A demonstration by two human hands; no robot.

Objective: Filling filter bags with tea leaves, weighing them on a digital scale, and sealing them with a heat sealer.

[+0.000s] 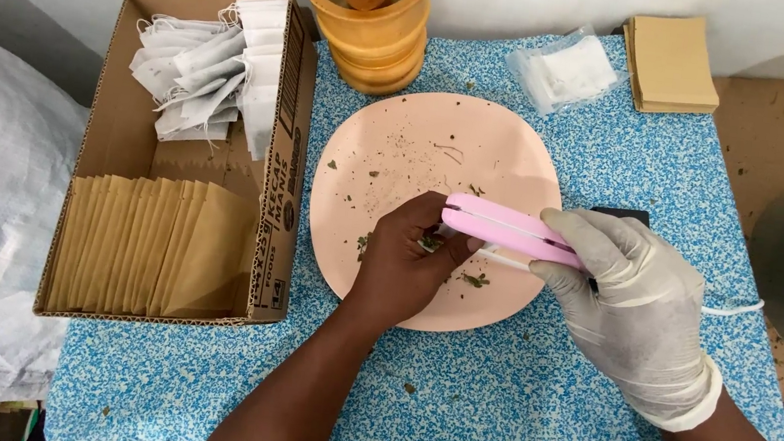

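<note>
My right hand [636, 300], in a pale glove, grips a pink handheld sealer [501, 227] that lies across the right part of a pink plate [400, 152]. My bare left hand [407, 262] rests on the plate with its fingertips pinched at the sealer's jaw, on a small item with green bits that is mostly hidden. Dried green crumbs are scattered over the plate. A white cord [732, 309] runs off to the right from behind the gloved hand.
A cardboard box [287, 138] at left holds white tea bags [206, 68] and brown envelopes [155, 246]. A wooden mortar with pestle [367, 18] stands behind the plate. A clear bag of white filters [570, 71] and a brown envelope stack [672, 64] lie at the back right.
</note>
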